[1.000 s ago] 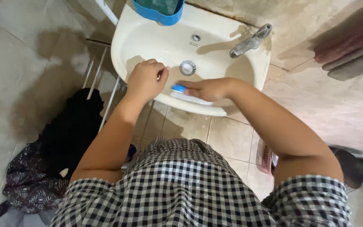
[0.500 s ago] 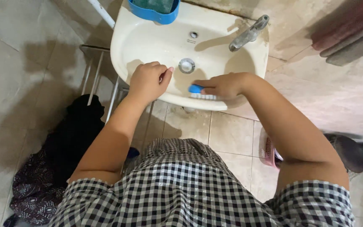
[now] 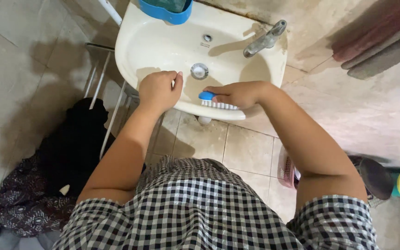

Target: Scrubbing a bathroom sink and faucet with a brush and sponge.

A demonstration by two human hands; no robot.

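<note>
At the far left of the scene, a heap of dark clothes (image 3: 56, 171) is seen on the tiled floor (image 3: 5, 92), beside the thin white metal legs of a rack (image 3: 99, 81).

To the right of these, the white wash basin (image 3: 163, 44) is mounted against the far wall, with a blue tub (image 3: 165, 11) resting on its far rim. The left hand (image 3: 158, 90) is placed on the near rim of the basin, its fingers curled and pressed together over the edge; whether anything small is pinched inside them cannot be told from this angle.

Near the middle, the metal drain (image 3: 199, 71) is visible in the bowl, and no standing water or foam can be made out around it. Just right of the drain, on the near inner wall, a brush with a blue back and white bristles (image 3: 211, 99) is held bristles-down against the porcelain. The right hand (image 3: 238, 94) is closed over the brush, fingers laid flat along its back and pressed down.

Further right, the metal tap (image 3: 262, 41) stands on the basin's right rim, and it appears to be shut off. Brownish staining is still seen on the wall behind the basin.

By judgement, the scrubbing is partway through: the near wall is being worked, while the far bowl, the rim and the tap area seem left to do, and rinsing has not begun.

At the far right, folded towels (image 3: 380, 41) hang on the wall and a pink basket (image 3: 287, 169) stands on the floor.
</note>
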